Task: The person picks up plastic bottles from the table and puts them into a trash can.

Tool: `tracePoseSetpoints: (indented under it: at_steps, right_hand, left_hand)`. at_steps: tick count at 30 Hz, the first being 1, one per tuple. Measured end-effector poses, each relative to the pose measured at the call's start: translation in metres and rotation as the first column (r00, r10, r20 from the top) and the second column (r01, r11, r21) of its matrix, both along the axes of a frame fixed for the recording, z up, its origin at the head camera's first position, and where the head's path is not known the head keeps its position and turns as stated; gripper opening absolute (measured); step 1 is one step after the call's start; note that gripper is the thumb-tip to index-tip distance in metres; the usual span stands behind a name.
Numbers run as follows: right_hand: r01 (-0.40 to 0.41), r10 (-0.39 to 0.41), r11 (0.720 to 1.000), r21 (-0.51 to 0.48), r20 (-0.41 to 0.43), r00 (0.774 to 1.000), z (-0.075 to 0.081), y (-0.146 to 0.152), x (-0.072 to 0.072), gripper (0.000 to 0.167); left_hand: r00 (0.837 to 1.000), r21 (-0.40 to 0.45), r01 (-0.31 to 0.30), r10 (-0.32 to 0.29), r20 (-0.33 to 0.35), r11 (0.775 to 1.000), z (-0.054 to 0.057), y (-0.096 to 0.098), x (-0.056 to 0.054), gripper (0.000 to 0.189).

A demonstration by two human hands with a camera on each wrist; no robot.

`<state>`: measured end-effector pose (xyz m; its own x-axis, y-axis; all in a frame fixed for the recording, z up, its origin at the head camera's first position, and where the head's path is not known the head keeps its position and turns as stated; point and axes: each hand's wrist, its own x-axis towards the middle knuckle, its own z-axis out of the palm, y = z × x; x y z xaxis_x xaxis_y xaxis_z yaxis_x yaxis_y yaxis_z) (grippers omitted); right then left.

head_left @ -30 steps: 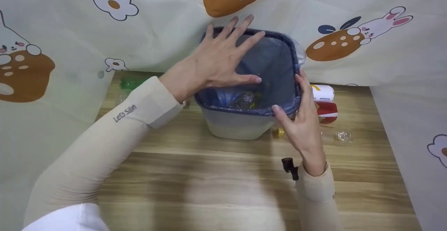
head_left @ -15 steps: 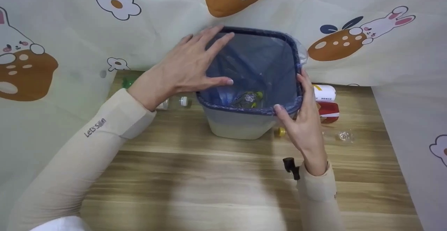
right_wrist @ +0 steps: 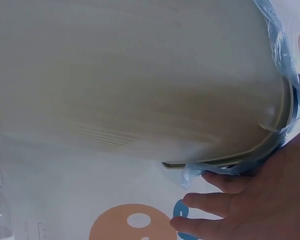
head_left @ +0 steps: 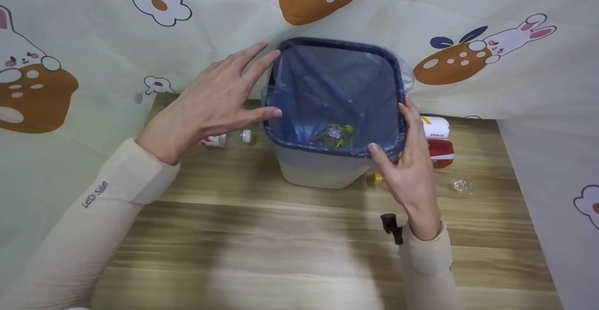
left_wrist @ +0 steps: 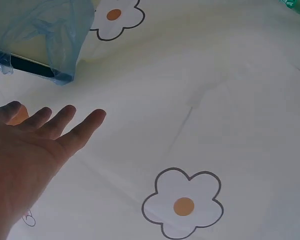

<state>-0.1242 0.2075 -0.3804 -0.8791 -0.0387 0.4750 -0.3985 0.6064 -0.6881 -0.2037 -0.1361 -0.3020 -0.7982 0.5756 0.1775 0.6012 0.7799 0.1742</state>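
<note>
A pale waste bin (head_left: 323, 167) with a dark blue rim stands at the back of the wooden surface. Its translucent bluish liner (head_left: 355, 76) is folded over the rim, and a crumpled clear item (head_left: 336, 134) with yellow-green parts lies inside. Beside the bin's left rim, my left hand (head_left: 210, 97) is spread, thumb tip by the rim, holding nothing. My right hand (head_left: 409, 174) rests against the front right corner, thumb at the front rim. In the right wrist view its fingers (right_wrist: 207, 202) extend fairly straight outside the lined rim; one touches it.
To the right lie a white container (head_left: 435, 127), a red package (head_left: 441, 153) and a clear bottle (head_left: 461, 185) with a yellow cap. A white-capped bottle (head_left: 245, 136) lies left of the bin. Behind hangs a printed sheet (head_left: 224, 10); a green item (left_wrist: 297, 6) shows in the left wrist view.
My left hand has moved left from above the bin's opening to beside its left rim, uncovering the liner and the item inside. My right hand has stayed at the corner.
</note>
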Motion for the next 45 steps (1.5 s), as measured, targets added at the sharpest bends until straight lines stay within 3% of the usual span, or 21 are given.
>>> tracePoseSetpoints:
  at_steps: [4,10,24,32,38,45]
  right_hand:
    - [0.033,-0.032,0.998,0.05,-0.01,0.999,0.001,-0.002,0.006,0.076]
    - [0.045,-0.045,0.996,0.073,-0.002,0.999,0.0,-0.004,0.007,0.077]
    - [0.061,-0.062,0.997,0.043,0.021,0.998,-0.002,-0.002,0.006,0.075]
    - [0.052,-0.052,0.998,0.047,0.014,0.999,-0.003,-0.003,0.005,0.074]
    - [0.047,-0.048,0.998,0.037,0.021,0.999,-0.002,-0.003,0.006,0.074]
    - [0.038,-0.039,0.999,0.038,0.016,0.999,-0.001,-0.003,0.006,0.074]
  left_hand:
    - [0.999,0.022,-0.041,0.04,0.031,0.999,-0.003,-0.014,0.004,0.092]
    - [0.992,0.02,-0.105,0.104,0.071,0.994,-0.011,-0.031,0.001,0.091]
    - [0.977,-0.054,-0.182,0.187,0.103,0.982,-0.047,-0.053,-0.001,0.096]
    - [0.966,-0.058,-0.206,0.213,0.148,0.977,-0.061,-0.058,0.0,0.094]
    - [0.978,-0.075,-0.169,0.177,0.108,0.983,-0.075,-0.065,-0.004,0.089]
    - [0.992,-0.046,-0.128,0.128,-0.01,0.991,-0.102,-0.072,-0.006,0.087]
